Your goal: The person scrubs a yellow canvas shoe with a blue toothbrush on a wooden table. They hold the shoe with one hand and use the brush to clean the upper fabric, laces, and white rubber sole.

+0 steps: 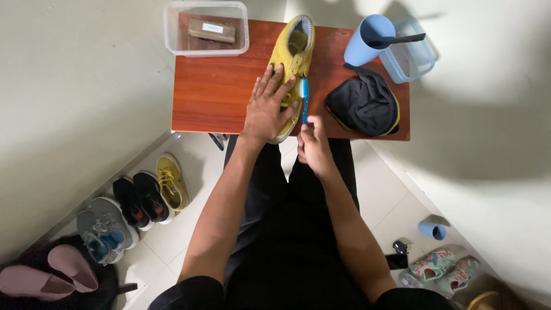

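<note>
The left hand (268, 106) lies flat and spread, palm down, on the toe end of a yellow shoe (294, 57), pressing it onto a small red-brown table (215, 95); the fingers are stretched out rather than curled, so the hand pins the shoe and does not grip it. The shoe lies lengthwise on the table, its heel toward the far edge and its toe at the near edge, just above the person's lap. The right hand (313, 143) is closed around the lower end of a blue toothbrush (304, 99), which stands nearly upright in the view with its head against the shoe's right side, just beside the left fingertips. To the right of the brush, apart from it, a black cloth (364, 103) with a yellow edge lies bunched on the table. Behind the cloth stands a blue cup (367, 39), with a clear tub (412, 54) just beside it, and a dark tool (399, 40) (its working end cannot be made out) lies across both. At the far left corner a clear box (206, 27) holds a wooden brush (212, 30). On the tiled floor to the left, along the wall, several shoes (135, 201) stand in a row, one of them yellow. To the right on the floor are another blue cup (433, 229) and a pair of patterned shoes (442, 267).
</note>
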